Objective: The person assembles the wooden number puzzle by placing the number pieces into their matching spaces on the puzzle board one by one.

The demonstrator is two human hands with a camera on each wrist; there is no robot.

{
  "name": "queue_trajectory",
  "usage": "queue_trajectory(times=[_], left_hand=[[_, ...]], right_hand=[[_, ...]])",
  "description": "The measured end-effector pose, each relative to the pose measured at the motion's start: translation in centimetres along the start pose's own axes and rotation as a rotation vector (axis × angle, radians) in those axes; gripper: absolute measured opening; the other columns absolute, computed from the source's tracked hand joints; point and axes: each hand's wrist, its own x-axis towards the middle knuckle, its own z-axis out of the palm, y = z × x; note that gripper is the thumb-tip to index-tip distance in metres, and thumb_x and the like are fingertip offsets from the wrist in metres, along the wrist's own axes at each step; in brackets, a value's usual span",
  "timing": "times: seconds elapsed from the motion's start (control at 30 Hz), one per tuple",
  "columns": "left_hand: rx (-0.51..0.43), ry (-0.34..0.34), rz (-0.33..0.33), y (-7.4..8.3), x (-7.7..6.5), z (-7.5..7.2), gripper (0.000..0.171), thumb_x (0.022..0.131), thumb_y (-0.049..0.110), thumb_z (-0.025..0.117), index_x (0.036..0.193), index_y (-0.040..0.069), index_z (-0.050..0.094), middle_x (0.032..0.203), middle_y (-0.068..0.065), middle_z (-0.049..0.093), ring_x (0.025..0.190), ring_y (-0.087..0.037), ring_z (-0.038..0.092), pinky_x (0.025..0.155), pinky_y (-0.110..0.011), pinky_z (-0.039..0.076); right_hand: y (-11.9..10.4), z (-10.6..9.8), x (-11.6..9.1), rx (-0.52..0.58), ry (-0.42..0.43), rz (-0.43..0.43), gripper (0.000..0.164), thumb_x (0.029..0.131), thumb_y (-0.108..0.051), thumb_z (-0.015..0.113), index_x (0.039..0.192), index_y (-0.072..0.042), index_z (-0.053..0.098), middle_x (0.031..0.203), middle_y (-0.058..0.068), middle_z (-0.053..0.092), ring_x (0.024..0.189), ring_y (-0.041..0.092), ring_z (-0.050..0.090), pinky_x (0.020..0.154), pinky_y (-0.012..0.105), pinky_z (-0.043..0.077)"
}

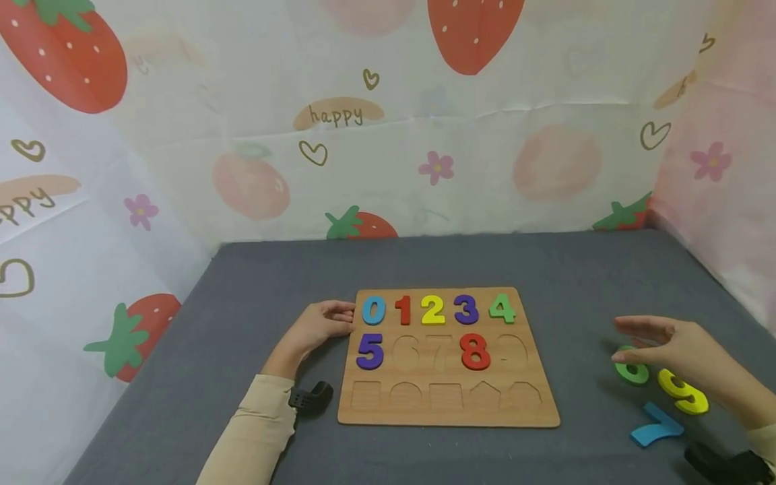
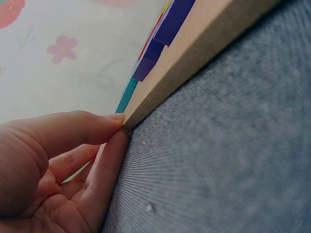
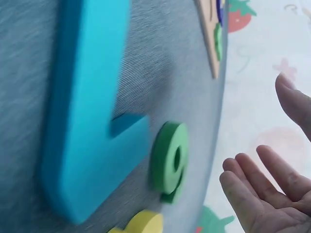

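Observation:
A wooden number puzzle board [image 1: 448,414] lies on the table. Along its left edge my left hand [image 1: 318,325] pinches the wood between thumb [image 2: 73,127] and a finger, beside the light blue 0 [image 1: 366,316]. My right hand [image 1: 685,347] hangs above the table to the right, fingers and thumb spread apart with nothing between them. Below its fingertips lies a green rounded number piece [image 1: 633,374], partly hidden in the head view. A yellow rounded number piece [image 1: 694,403] and a blue 7 [image 1: 655,431] lie near it.
The board's top row holds the red 1 [image 1: 403,311], yellow 2 [image 1: 432,311], purple 3 [image 1: 467,311] and green 4 [image 1: 503,310]. A purple 5 [image 1: 370,352] and red 8 [image 1: 475,352] sit in the middle row. Printed cloth [image 1: 388,175] walls surround the grey table [image 1: 273,269].

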Motion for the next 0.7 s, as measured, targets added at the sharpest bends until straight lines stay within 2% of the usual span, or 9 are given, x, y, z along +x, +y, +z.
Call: queue_trajectory(times=[0.03,0.13,0.23,0.43,0.7], left_hand=[[0.002,0.001,0.0,0.0,0.0,0.0,0.051,0.091,0.01,0.07,0.138,-0.003,0.055,0.126,-0.023,0.064,0.117,-0.031,0.062,0.096,-0.039,0.054],[0.002,0.004,-0.004,0.0,0.1,0.0,0.051,0.091,0.01,0.071,0.138,-0.003,0.055,0.126,-0.023,0.065,0.118,-0.031,0.062,0.097,-0.039,0.053],[-0.001,0.006,-0.009,0.0,0.1,0.0,0.051,0.091,0.01,0.071,0.137,-0.003,0.055,0.126,-0.023,0.065,0.117,-0.03,0.062,0.097,-0.039,0.053],[-0.003,0.015,-0.02,-0.2,0.2,0.1,0.05,0.09,0.01,0.071,0.137,-0.001,0.057,0.125,-0.021,0.066,0.115,-0.027,0.063,0.095,-0.036,0.054],[-0.002,0.017,-0.023,-0.3,0.2,0.1,0.049,0.09,0.009,0.071,0.136,-0.001,0.058,0.124,-0.02,0.066,0.116,-0.028,0.063,0.096,-0.036,0.054]], right_hand=[[0.3,0.0,-0.1,-0.008,-0.001,0.012,0.086,0.087,-0.043,0.075,0.149,0.005,0.039,0.15,0.031,0.041,0.132,0.048,0.048,0.092,0.047,0.055],[1.1,0.0,-0.3,-0.024,0.001,0.033,0.088,0.087,-0.046,0.075,0.148,0.006,0.039,0.15,0.031,0.041,0.133,0.052,0.043,0.094,0.055,0.052],[1.9,0.0,-0.4,-0.041,0.004,0.054,0.091,0.085,-0.049,0.074,0.148,0.006,0.039,0.149,0.032,0.042,0.133,0.054,0.042,0.092,0.057,0.052],[3.0,0.1,-0.3,-0.073,0.001,0.095,0.098,0.082,-0.054,0.076,0.148,0.008,0.038,0.148,0.035,0.041,0.132,0.056,0.042,0.088,0.053,0.054],[3.6,0.3,-0.1,-0.12,-0.024,0.1,0.099,0.078,-0.051,0.08,0.142,0.014,0.042,0.143,0.039,0.042,0.125,0.054,0.05,0.088,0.048,0.056]])
